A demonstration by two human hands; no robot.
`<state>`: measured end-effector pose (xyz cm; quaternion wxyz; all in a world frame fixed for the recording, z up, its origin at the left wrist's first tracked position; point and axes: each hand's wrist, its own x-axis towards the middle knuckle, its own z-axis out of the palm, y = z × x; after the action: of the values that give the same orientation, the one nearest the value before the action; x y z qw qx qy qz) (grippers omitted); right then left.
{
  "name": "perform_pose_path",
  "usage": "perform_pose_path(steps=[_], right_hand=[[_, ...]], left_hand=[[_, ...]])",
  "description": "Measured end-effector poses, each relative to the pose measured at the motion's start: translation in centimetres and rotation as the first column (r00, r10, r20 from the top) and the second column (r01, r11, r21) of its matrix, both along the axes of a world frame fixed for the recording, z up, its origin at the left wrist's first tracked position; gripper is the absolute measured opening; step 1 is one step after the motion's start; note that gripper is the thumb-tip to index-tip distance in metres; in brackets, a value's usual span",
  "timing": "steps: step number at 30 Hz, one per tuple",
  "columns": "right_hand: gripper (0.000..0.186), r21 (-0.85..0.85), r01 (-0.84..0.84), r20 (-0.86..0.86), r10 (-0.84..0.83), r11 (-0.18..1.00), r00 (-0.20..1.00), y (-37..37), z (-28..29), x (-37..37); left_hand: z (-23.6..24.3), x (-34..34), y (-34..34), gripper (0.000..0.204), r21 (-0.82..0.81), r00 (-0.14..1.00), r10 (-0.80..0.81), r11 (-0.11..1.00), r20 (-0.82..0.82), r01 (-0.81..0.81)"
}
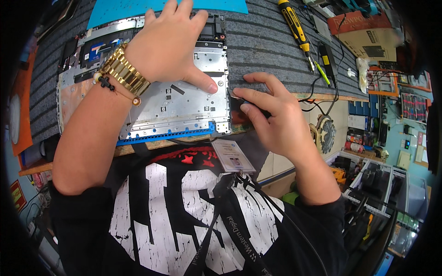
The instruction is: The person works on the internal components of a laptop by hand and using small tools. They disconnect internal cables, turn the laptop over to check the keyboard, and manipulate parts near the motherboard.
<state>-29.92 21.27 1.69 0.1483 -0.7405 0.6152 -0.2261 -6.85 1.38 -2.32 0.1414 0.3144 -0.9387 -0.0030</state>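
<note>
An opened laptop chassis point(184, 103), silver metal with a blue strip point(170, 135) along its near edge, lies on the bench in front of me. My left hand point(168, 48) rests across it with fingers spread and the thumb stretched toward its right edge. Beside that edge, my right hand point(271, 108) is closed, thumb and fingers pinching a small dark piece point(235, 95) against the side of the chassis. What kind of piece it is cannot be made out, as the fingers cover most of it.
A grey striped mat point(258, 50) covers the bench, with a light blue sheet point(221, 5) at the far side. Right of the chassis lie a yellow-and-black screwdriver point(294, 25), a green pen point(322, 72) and a black adapter point(328, 62) with cables. A cardboard box point(366, 39) stands at far right.
</note>
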Motion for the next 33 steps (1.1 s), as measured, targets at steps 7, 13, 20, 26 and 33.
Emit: perform_pose_path(steps=[7, 13, 20, 26, 33], right_hand=[[0.029, 0.126, 0.025, 0.036, -0.03, 0.992, 0.999, -0.8, 1.1, 0.0], [0.029, 0.117, -0.142, -0.327, 0.173, 0.983, 0.929, -3.4, 3.6, -1.3], [0.037, 0.205, -0.143, -0.145, 0.174, 0.968, 0.974, -2.7, 4.6, -1.8], [0.031, 0.129, -0.078, -0.065, 0.087, 0.989, 0.994, -0.5, 2.7, -0.8], [0.031, 0.093, -0.023, -0.16, 0.038, 0.995, 0.986, 0.2, 2.8, 0.3]], left_hand=[[0.1, 0.0, 0.0, 0.157, 0.0, 1.0, 0.018, 1.0, 0.009, -0.018], [-0.2, 0.0, -0.1, 0.155, -0.003, 1.0, 0.023, 1.0, 0.004, -0.023], [-0.7, 0.3, -0.2, 0.153, 0.026, 0.999, 0.017, 1.0, -0.044, -0.016], [-0.9, 0.2, -0.2, 0.152, -0.014, 0.999, 0.027, 1.0, -0.044, -0.028], [-0.9, 0.2, -0.3, 0.153, 0.0, 0.999, 0.039, 0.999, -0.018, -0.039]])
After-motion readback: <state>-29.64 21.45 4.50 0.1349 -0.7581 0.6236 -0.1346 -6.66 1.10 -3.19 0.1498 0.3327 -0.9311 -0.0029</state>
